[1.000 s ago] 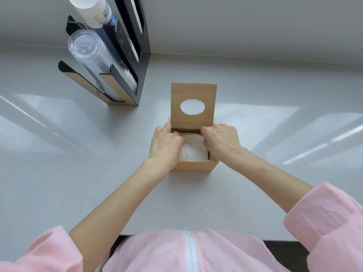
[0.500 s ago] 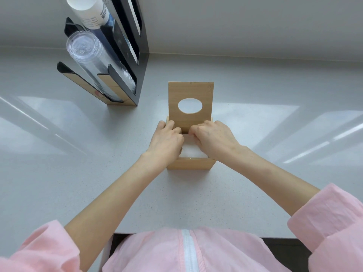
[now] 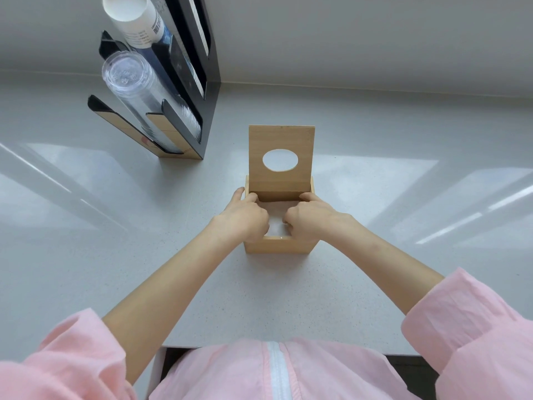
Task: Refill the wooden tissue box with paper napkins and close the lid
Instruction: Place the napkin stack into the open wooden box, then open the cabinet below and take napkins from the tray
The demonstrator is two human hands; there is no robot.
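The wooden tissue box (image 3: 278, 246) sits on the grey countertop (image 3: 375, 197) straight ahead of me, its lid (image 3: 281, 158) standing upright at the back edge, oval hole facing me. Inside lie white paper napkins (image 3: 275, 223), filling the floor of the box. My left hand (image 3: 245, 216) and right hand (image 3: 310, 216) both reach into the opening, fingers curled down onto the napkins; whether they pinch any I cannot tell. Off to the left stands a black cup dispenser (image 3: 184, 82) holding a stack of clear plastic cups (image 3: 135, 88) and a stack of white paper cups (image 3: 135, 20).
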